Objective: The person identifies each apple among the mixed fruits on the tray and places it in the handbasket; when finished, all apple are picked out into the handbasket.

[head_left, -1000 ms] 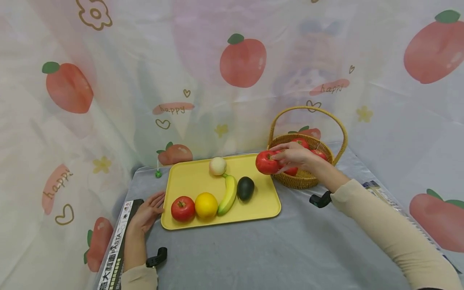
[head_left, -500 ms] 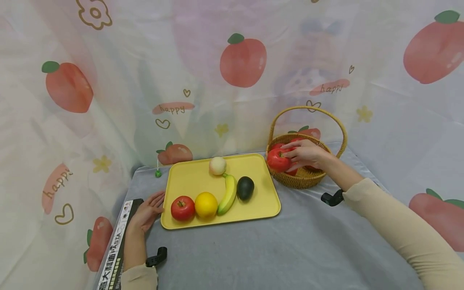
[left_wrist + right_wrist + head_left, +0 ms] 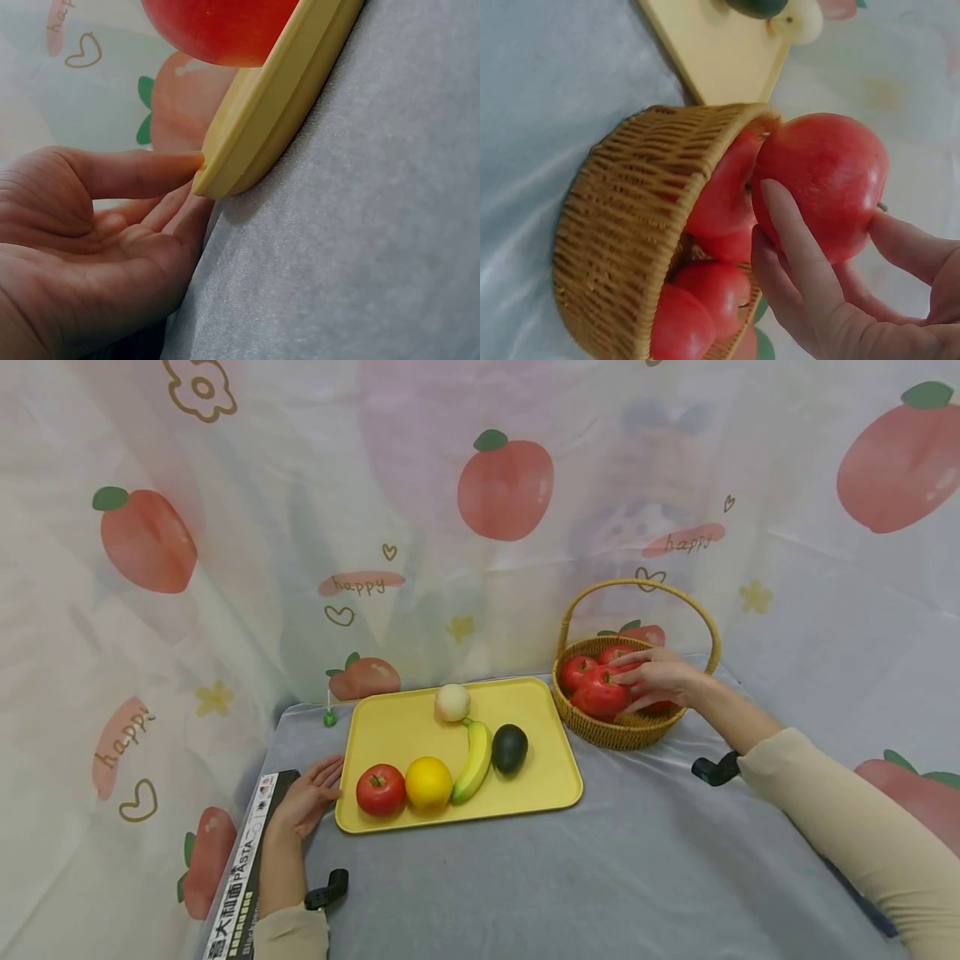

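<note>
My right hand [image 3: 660,677] holds a red apple [image 3: 825,184] over the wicker basket [image 3: 615,739], with fingers and thumb around it. In the right wrist view the apple is beside the basket's rim, its stem near my thumb. Several other red apples [image 3: 712,289] lie inside the basket, partly hidden. My left hand [image 3: 306,799] touches the left edge of the yellow tray [image 3: 390,718] with thumb and fairly straight fingertips. On the tray are a red apple [image 3: 381,790], a yellow round fruit [image 3: 429,782], a banana [image 3: 474,762], a dark green avocado-like fruit [image 3: 510,748] and a pale peach-like fruit [image 3: 452,702].
The basket's tall arched handle [image 3: 637,582] rises above its opening. A black and white pasta box [image 3: 247,868] lies left of the left forearm on the grey cloth [image 3: 480,885]. A small green object [image 3: 329,718] is behind the tray. A fruit-print curtain [image 3: 420,502] stands behind everything.
My right hand has moved right with the red apple, from above the tray's right edge to over the basket. The left hand has stayed at the tray.
</note>
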A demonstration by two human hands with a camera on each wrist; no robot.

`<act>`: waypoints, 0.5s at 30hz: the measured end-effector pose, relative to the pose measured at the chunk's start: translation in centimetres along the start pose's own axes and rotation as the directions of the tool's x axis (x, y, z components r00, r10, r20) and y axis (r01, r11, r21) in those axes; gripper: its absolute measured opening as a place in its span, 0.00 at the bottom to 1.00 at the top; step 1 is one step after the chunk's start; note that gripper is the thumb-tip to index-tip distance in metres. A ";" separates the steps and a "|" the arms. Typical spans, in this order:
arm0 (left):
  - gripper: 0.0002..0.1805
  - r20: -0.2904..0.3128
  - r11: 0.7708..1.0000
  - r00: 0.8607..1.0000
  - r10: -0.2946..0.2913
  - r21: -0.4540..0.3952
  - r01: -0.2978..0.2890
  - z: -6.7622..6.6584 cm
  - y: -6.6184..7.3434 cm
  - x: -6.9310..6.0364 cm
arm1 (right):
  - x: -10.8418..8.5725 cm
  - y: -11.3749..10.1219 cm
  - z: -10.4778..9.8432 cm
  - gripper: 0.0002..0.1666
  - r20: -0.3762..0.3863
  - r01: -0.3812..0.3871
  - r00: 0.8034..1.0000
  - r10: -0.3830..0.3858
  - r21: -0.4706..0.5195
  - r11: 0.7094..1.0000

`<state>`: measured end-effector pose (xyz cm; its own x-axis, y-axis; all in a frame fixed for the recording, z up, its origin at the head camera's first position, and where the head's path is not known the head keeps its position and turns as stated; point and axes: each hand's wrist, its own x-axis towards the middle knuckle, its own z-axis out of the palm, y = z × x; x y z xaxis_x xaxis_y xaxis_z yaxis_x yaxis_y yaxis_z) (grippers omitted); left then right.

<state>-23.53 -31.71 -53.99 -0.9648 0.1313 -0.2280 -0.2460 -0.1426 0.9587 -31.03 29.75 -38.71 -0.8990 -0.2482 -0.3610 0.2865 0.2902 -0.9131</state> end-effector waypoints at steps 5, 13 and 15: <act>0.45 -0.005 1.000 1.000 -0.005 0.014 0.005 -0.1 -0.1 0.1 | -0.3 0.2 -0.7 0.36 -0.001 -0.024 1.000 0.024 -0.015 1.000; 0.45 -0.032 1.000 0.999 -0.022 0.022 0.022 -0.2 -0.2 0.4 | -0.5 1.1 -2.3 0.39 -0.019 -0.063 0.998 0.062 -0.043 0.997; 0.45 -0.031 0.999 0.999 -0.023 0.026 0.024 -0.2 -0.2 0.4 | -0.5 1.4 -2.6 0.38 -0.021 -0.066 0.998 0.065 -0.057 0.996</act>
<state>-23.89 -31.78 -54.31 -0.9613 0.1037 -0.2552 -0.2664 -0.1134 0.9572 -31.03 32.68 -39.28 -0.8854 -0.2090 -0.4153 0.3260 0.3577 -0.8751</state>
